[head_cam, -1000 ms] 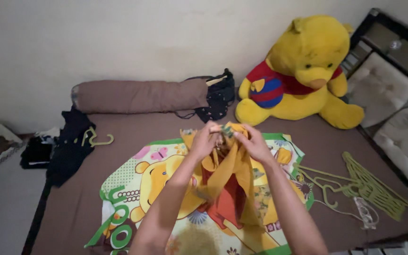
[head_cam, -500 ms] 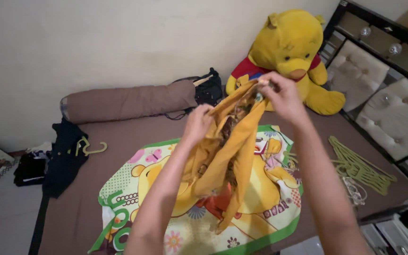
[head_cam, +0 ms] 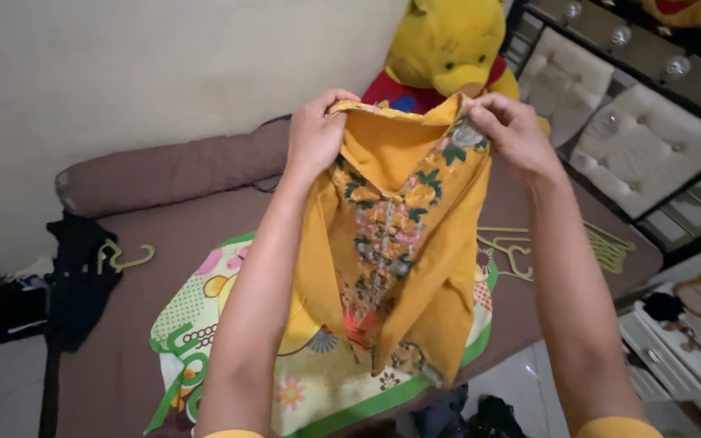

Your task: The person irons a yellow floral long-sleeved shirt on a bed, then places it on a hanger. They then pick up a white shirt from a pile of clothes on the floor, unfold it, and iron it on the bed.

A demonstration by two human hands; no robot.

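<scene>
Mustard-yellow blouse (head_cam: 403, 243) with floral embroidery down the front, held up in the air over the bed, neckline spread open toward the camera. Left hand (head_cam: 316, 134) has fingers curled and pinched together on the left shoulder/collar edge of the blouse; right hand (head_cam: 513, 134) has thumb and fingers clamped on the right collar edge, where a patch of flower embroidery shows. Both forearms reach up from the bottom of the frame, garment hanging between them, hem dangling above the blanket.

Under it: cartoon-print blanket (head_cam: 229, 324) with green border, yellow bear and butterfly pattern, spread flat on a brown mattress (head_cam: 164, 235). Brown bolster pillow (head_cam: 164, 170) lies along the wall at the head of the bed. Big yellow plush bear (head_cam: 444, 49) in a red shirt sits behind the raised blouse, partly hidden by it. Dark clothes pile (head_cam: 79, 276) at the left mattress edge with a light green hanger (head_cam: 119, 257) on it. More light green hangers (head_cam: 557, 243) lie on the mattress to the right, just beside the right forearm. Tufted grey headboard panels (head_cam: 642, 146) at the right. Dark clothing on the floor by the bottom edge, detail unclear.
</scene>
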